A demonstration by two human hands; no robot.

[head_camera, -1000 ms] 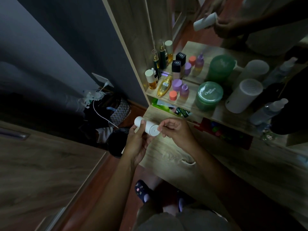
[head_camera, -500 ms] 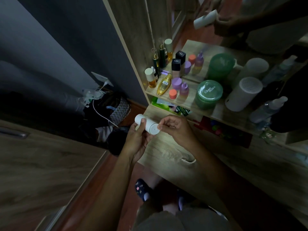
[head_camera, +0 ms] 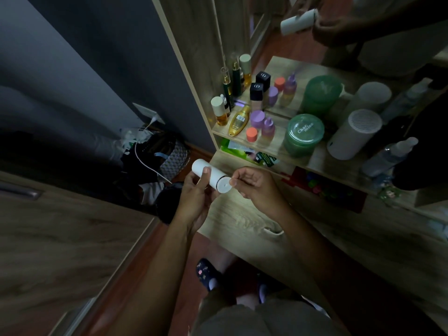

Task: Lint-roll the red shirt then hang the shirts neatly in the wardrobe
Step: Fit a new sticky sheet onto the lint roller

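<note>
1. The green jar (head_camera: 304, 135) at 2 o'clock has "Char Miss" on its lid. The gold bottle (head_camera: 239, 120) lying on the shelf (head_camera: 312, 163) carries a label too small to read. Two black caps (head_camera: 256, 89) bear an oval mark.
2. At centre, the left hand (head_camera: 196, 202) grips the white roller (head_camera: 210, 176), thumb across its barrel. The right hand (head_camera: 258, 187), fingers curled, pinches at the roller's end cap.
3. What the pinch holds cannot be made out. The mirror (head_camera: 303, 44) at 1 o'clock repeats the hands and roller, cut off by the frame edge. The bag (head_camera: 173, 157) and white cable (head_camera: 143, 163) at 9 o'clock sink into shadow.
4. The hands hover over the desk front (head_camera: 242, 221), near its left corner. A strip of red-brown floor (head_camera: 150, 251) runs toward 7 o'clock between the desk and a wooden panel (head_camera: 60, 238). Dark slippers (head_camera: 206, 274) stand at 6 o'clock, against the desk.
</note>
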